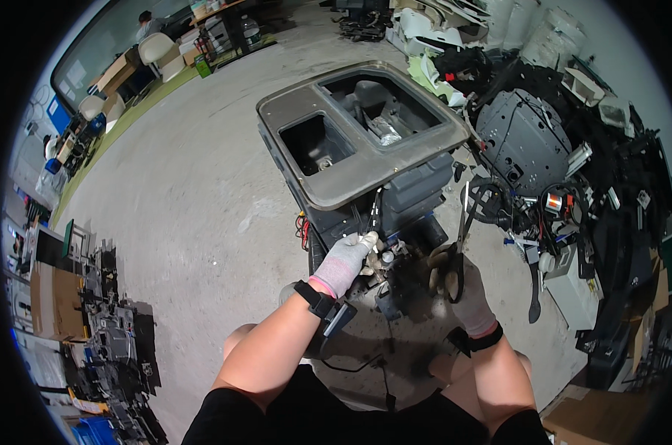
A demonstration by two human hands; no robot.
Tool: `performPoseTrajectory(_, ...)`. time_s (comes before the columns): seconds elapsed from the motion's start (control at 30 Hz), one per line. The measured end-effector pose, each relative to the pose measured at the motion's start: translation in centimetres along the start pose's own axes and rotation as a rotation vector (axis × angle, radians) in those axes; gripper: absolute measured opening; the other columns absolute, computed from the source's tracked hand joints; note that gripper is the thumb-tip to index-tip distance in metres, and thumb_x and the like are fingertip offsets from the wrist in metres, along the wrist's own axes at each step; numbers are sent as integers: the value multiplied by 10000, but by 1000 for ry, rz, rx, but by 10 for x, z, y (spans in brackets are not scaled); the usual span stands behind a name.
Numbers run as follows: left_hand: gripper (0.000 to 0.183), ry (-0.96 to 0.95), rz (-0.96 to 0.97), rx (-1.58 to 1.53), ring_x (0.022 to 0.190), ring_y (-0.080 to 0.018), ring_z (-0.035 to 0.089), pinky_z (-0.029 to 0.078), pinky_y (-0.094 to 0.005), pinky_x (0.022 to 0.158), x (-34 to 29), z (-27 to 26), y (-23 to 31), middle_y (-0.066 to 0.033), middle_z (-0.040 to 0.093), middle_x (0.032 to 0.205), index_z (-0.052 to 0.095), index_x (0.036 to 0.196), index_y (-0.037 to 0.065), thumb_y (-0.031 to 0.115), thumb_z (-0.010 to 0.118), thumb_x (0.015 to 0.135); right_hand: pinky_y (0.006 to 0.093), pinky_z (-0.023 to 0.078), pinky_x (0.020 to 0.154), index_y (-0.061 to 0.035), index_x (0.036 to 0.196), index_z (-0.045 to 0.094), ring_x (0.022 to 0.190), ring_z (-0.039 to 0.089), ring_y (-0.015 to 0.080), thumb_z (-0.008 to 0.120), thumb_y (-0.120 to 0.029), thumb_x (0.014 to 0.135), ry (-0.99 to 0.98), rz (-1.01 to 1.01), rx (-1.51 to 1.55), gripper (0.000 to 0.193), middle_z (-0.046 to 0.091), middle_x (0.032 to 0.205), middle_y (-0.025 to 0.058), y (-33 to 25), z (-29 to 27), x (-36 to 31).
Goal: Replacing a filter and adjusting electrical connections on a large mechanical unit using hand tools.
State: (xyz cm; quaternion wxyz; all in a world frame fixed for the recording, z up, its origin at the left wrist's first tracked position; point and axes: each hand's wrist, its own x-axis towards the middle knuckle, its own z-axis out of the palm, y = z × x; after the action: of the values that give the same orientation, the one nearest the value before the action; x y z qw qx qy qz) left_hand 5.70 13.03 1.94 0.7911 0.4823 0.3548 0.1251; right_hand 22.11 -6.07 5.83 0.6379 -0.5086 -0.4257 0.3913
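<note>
A large grey-brown plastic housing with two rectangular openings in its top stands on the floor before me. My left hand, in a white-grey glove, is closed at its near side, pinching a black cable that runs up toward the rim. In my gloved right hand is a pair of scissors, fingers in the black handles and blades pointing up, apart from the cable. Between the hands sits a cluster of connectors and wires, partly in shadow. Bands with small devices circle both wrists.
At right lies a pile of dark parts, with a round-edged grey panel, wire coils and a white box. More dark parts line the left, beside a cardboard box. Far back, a person is near chairs.
</note>
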Motion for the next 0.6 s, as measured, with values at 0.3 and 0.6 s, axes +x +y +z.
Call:
performPoseTrajectory(0.3,407,-293,157,706,1074,-163,603,481,-284,911,-14,31,-65,-144,654,1149,552,1276,-13,181,646,931,228,441,617,-10,1106,592,752,583,102,531,-366,998,92,-14,-100,377,583,1091,69,-12,-13,-25)
performPoseTrajectory(0.6,381,548,316,-58,912,-180,608,524,-304,788,32,-46,-17,-104,610,1112,489,1259,41,-56,492,890,225,431,562,17,1018,602,647,549,84,553,-229,999,353,248,-113,251,628,823,53,-34,-27,-53)
